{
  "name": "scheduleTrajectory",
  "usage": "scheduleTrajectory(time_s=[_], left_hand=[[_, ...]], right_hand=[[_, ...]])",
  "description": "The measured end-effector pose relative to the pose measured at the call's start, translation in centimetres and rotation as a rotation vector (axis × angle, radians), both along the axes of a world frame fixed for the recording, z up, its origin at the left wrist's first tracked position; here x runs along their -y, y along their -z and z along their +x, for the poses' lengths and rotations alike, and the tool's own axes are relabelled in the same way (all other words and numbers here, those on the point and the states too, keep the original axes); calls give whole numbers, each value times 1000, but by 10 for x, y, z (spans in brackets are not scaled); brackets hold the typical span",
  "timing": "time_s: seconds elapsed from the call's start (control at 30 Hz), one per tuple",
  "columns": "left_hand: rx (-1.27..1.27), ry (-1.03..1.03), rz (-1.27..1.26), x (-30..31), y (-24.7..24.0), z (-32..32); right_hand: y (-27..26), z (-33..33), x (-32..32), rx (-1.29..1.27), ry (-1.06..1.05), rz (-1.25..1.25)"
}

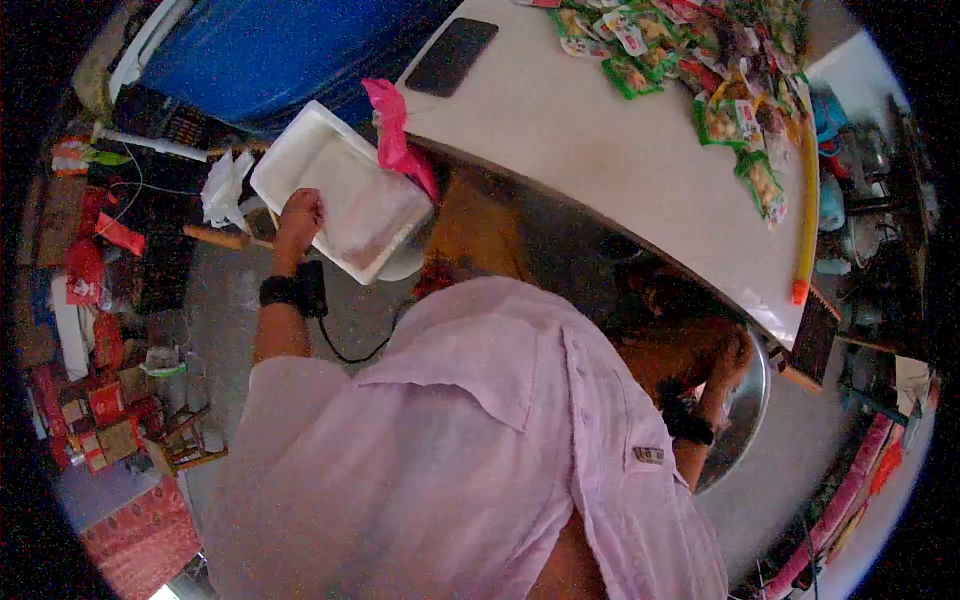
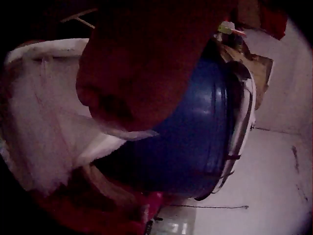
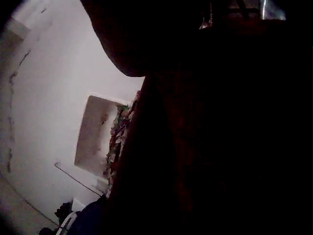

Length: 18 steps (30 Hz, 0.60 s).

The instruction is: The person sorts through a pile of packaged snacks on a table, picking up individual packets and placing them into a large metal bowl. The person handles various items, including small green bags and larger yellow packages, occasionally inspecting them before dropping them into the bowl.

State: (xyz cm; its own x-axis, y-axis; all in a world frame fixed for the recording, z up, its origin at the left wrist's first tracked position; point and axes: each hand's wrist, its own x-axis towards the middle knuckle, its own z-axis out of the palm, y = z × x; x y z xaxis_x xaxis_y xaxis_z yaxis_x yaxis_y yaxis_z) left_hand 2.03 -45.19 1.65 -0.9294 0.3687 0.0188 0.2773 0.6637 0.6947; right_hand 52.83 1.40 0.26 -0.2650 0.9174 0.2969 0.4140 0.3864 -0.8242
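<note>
In the head view my left hand (image 1: 303,212) reaches over the near-left rim of a shallow white tray (image 1: 350,190), its fingers curled. The left wrist view shows the fist from close up, with a thin, see-through strip of plastic (image 2: 139,133) sticking out from under the fingers. Low at the right, beneath the table edge, is my right hand (image 1: 716,385), with a dark band on its wrist. It lies beside a brown shape in shadow and the rim of a round metal basin (image 1: 757,420). Its fingers are too dark to make out, and the right wrist view is mostly black.
A pale table (image 1: 560,130) bears a dark phone (image 1: 452,57), several green and red snack packets (image 1: 735,120) and a yellow stick (image 1: 806,200). A pink bag (image 1: 395,135) hangs at its corner, near a blue drum (image 1: 270,55). White plastic bags (image 1: 226,188) lie left of the tray.
</note>
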Motion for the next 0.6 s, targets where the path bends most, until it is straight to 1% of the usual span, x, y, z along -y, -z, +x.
scheduleTrajectory(time_s=[0.03,0.07,0.13,0.17,0.2,0.23,0.33,0.37,0.4,0.43,0.47,0.5,0.53,0.6], left_hand=[[-379,98,-213,3,-7,-4],[-764,200,-419,3,-12,-9],[-669,11,-390,12,-14,-27],[-788,53,-442,-6,-38,-26],[-907,92,-492,-24,-71,-25],[-751,87,-269,-45,-90,-24],[-220,71,349,-122,-137,6],[-12,65,543,-154,-145,21],[-98,261,469,-175,-145,26],[-230,276,308,-206,-133,29],[-62,417,377,-233,-133,47],[-55,461,341,-260,-88,30],[-13,529,313,-280,-89,47],[115,629,235,-320,-88,90]], right_hand=[[-3,-1,1,-78,22,-39],[-6,0,-2,-45,21,-60],[-20,8,-16,28,43,-84],[-27,8,-20,42,58,13],[-35,3,-21,60,73,110],[-43,-4,-20,81,87,207],[-64,-25,-24,-140,-18,96],[-72,-37,-26,-123,-63,96],[-80,-51,-26,-105,-106,96],[-85,-69,-23,-159,-151,4],[-92,-88,-17,-213,-197,-89],[-100,-106,-10,-245,-280,-177],[-107,-124,-4,-276,-365,-265],[-108,-158,2,-240,-416,-463]])
